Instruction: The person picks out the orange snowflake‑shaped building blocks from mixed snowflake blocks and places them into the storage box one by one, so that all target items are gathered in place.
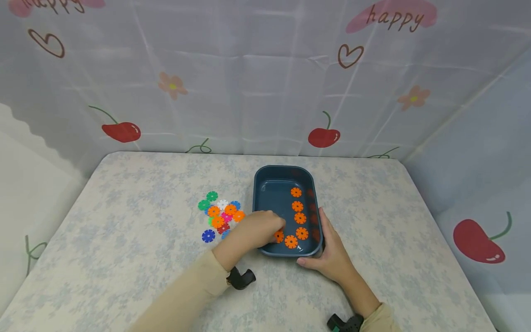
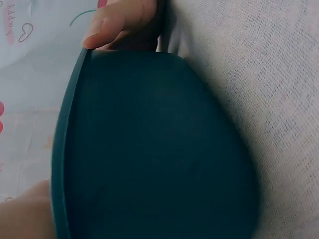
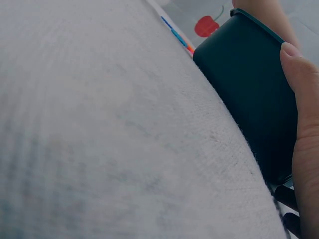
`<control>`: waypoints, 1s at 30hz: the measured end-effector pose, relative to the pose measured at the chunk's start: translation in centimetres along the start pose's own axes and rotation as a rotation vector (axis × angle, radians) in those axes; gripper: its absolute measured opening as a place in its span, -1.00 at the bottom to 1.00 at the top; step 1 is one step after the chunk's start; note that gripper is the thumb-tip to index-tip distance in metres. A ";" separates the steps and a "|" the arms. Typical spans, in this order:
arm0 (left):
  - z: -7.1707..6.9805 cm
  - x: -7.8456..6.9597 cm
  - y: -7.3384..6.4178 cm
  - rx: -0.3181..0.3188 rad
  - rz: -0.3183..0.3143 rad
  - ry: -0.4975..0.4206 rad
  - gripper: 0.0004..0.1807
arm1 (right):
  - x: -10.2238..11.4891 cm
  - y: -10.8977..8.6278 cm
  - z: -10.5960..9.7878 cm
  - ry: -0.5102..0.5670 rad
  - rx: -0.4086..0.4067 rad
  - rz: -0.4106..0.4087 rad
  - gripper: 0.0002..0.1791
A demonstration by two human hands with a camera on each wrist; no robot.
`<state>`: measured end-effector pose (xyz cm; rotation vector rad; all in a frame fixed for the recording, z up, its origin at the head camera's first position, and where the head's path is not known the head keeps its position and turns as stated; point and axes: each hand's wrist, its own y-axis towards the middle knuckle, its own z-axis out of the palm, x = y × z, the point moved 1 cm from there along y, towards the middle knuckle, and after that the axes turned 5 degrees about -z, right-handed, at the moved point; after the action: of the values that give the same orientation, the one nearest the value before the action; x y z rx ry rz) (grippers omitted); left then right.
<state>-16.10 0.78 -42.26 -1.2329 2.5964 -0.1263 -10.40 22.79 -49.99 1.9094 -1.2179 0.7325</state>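
A dark blue plastic bin [image 1: 271,193] stands on the table with several orange notched plastic discs [image 1: 300,217] lined up inside along its right and near sides. My left hand [image 1: 259,228] reaches over the bin's left wall, its fingers curled at an orange disc [image 1: 279,236] in the near left corner; the fingertips are partly hidden. Around the bin's near right corner my right hand [image 1: 333,253] grips, thumb at the front and fingers along the right side. In the right wrist view, the right thumb [image 3: 291,52] lies on the bin's rim.
Left of the bin lies a loose cluster of notched discs in green, white, blue, pink, red and orange [image 1: 217,222]. A blue disc [image 1: 209,236] lies at its near left. Behind the patterned tabletop [image 1: 137,221] hangs a printed white curtain [image 1: 257,101].
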 end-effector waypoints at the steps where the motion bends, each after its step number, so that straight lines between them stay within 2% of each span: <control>1: 0.1 -0.1 0.0 -0.012 -0.005 0.020 -0.80 | 0.0 0.0 0.0 -0.002 0.001 0.001 0.56; 8: 0.5 -0.6 0.3 -0.085 -0.014 0.121 -0.74 | 0.0 0.1 0.1 -0.010 -0.004 -0.012 0.57; 11: 0.6 -0.6 0.4 -0.089 -0.013 0.109 -0.74 | 0.0 0.1 0.0 -0.008 -0.005 -0.015 0.57; 13: 0.5 -0.4 0.4 -0.085 -0.007 0.045 -0.71 | 0.1 0.1 0.0 -0.002 -0.002 -0.007 0.57; 16: 0.2 0.3 0.3 -0.098 0.018 -0.158 -0.64 | 0.2 0.1 0.0 -0.002 0.007 -0.001 0.56; 19: -0.4 1.3 -0.4 -0.152 0.053 -0.418 -0.60 | 0.3 0.1 0.0 -0.003 0.009 -0.010 0.56; 22: -1.1 2.5 -1.8 -0.246 0.069 -0.602 -0.60 | 0.2 0.1 0.0 0.002 0.003 -0.014 0.56; 24: -1.5 3.4 -3.0 -0.318 0.056 -0.664 -0.61 | 0.2 0.1 0.1 0.003 0.002 -0.010 0.56; 26: -1.7 4.5 -4.1 -0.397 0.014 -0.674 -0.63 | 0.1 0.0 0.1 0.002 -0.001 -0.001 0.56; 30: -1.2 7.6 -6.1 -0.464 -0.143 -0.661 -0.64 | 0.0 0.0 0.1 0.008 0.001 0.011 0.55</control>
<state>-16.43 -9.03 -41.43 -1.3093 2.0030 0.7641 -10.40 22.71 -49.99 1.9010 -1.2240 0.7456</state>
